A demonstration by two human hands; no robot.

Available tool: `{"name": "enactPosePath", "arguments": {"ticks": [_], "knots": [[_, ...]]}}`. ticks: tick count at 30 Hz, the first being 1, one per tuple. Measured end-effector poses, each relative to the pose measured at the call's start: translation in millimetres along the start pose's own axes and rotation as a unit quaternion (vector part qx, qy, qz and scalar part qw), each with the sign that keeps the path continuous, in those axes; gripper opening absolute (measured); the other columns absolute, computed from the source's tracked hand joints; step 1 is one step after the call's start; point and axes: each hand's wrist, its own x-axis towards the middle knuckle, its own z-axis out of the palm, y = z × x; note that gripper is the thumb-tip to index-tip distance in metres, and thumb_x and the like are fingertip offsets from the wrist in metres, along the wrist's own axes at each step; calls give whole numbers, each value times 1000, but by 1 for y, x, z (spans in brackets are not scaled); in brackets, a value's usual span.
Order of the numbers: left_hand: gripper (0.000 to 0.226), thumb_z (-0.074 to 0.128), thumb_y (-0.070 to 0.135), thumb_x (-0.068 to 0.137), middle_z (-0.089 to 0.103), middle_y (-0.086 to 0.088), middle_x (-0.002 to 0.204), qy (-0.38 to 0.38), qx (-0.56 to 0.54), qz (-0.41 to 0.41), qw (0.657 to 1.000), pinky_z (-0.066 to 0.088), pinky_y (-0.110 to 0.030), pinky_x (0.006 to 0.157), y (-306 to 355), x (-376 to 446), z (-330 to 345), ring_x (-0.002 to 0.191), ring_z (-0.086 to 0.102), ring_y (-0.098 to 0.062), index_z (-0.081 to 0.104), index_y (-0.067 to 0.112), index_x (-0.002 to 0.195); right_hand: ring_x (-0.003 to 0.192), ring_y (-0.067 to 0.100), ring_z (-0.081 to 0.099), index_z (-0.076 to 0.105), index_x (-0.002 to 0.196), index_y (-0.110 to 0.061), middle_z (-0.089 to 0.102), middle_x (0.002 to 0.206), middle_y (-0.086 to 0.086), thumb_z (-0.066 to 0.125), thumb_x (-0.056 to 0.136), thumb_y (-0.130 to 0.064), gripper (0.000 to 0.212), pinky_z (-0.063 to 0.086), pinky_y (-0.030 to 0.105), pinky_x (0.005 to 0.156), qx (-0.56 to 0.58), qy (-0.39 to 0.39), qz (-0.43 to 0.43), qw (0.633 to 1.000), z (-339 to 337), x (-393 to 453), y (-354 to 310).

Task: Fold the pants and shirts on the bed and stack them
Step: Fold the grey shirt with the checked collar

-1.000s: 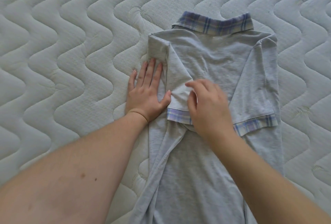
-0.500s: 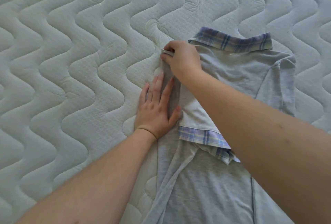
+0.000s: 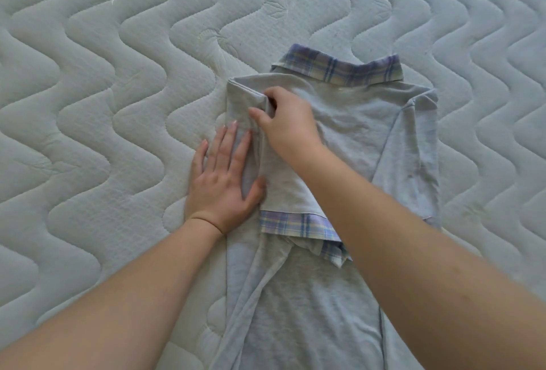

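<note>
A grey polo shirt (image 3: 354,130) with a plaid collar (image 3: 339,71) lies face down on the bed, both sides and sleeves folded inward. Its plaid-cuffed left sleeve (image 3: 292,223) lies across the back. My left hand (image 3: 221,183) presses flat on the shirt's left folded edge, fingers straight. My right hand (image 3: 286,121) pinches the fold of fabric near the left shoulder with curled fingers. The shirt's lower part runs out of view at the bottom.
The white quilted mattress (image 3: 112,103) with a wavy stitch pattern surrounds the shirt on all sides. No other clothes are in view.
My right hand went from the sleeve cuff up to the left shoulder corner, then slid a little down along the fold. My left hand stayed pressed on the edge.
</note>
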Motion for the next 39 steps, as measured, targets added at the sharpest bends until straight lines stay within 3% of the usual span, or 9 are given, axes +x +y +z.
{"name": "enactPosePath", "arguments": {"ticks": [7, 10, 16, 23, 26, 30, 34, 39], "knots": [[74, 34, 51, 93, 19, -15, 163, 21, -17, 1, 1000, 5, -42, 121, 1, -2, 1, 150, 21, -26, 24, 12, 155, 107, 19, 62, 72, 111, -23, 72, 110, -3, 60, 94, -29, 21, 48, 34, 91, 40, 19, -19, 999, 9, 11, -22], [72, 38, 47, 92, 23, -15, 161, 40, -28, 17, 999, 10, -48, 121, 0, -5, -2, 149, 21, -25, 27, 11, 154, 111, 16, 62, 72, 113, -29, 72, 112, -5, 59, 96, -36, 23, 47, 34, 97, 76, -16, 2, 997, 12, 18, -33], [71, 37, 44, 92, 23, -13, 162, 61, -58, 13, 996, 15, -51, 119, -1, -6, -3, 150, 18, -21, 27, 9, 153, 107, 15, 62, 71, 108, -31, 71, 110, -6, 62, 94, -34, 17, 49, 29, 92, 23, -40, -12, 999, 18, 31, -43], [66, 34, 46, 94, 25, -11, 162, 23, 13, 21, 999, 18, -53, 117, 1, -4, -5, 149, 22, -24, 33, 19, 154, 109, 19, 61, 66, 114, -23, 69, 112, 0, 72, 86, -35, 32, 47, 34, 97, 19, -20, -1, 1000, 10, 22, -21], [63, 33, 47, 95, 22, -15, 162, 9, 26, 19, 999, 18, -51, 118, 1, -2, -4, 150, 20, -28, 33, 25, 154, 101, 19, 62, 65, 101, -25, 69, 102, -1, 72, 86, -37, 20, 49, 35, 92, -13, -18, 26, 999, 2, 17, -9], [66, 31, 50, 95, 20, -16, 163, 7, 18, 13, 1000, 16, -49, 120, 1, -2, -1, 151, 16, -26, 20, 28, 156, 98, 19, 62, 61, 87, -28, 68, 99, -2, 68, 89, -34, 10, 47, 30, 83, -30, 14, 47, 998, -4, 16, -6], [79, 26, 53, 94, 19, -14, 163, -4, 24, -12, 1000, 15, -48, 121, 1, -2, 0, 151, 13, -22, 16, 6, 156, 95, 17, 61, 59, 91, -28, 66, 100, -4, 67, 88, -45, 19, 45, 31, 77, -47, 22, 51, 997, 0, 17, -7], [73, 24, 54, 96, 16, -23, 162, -10, 26, -7, 1000, 15, -48, 121, -1, -2, 3, 151, 14, -32, 27, 13, 156, 99, 20, 61, 59, 99, -25, 64, 104, -3, 64, 88, -50, 28, 39, 31, 72, -103, 60, 42, 992, 8, 20, -7]]}}
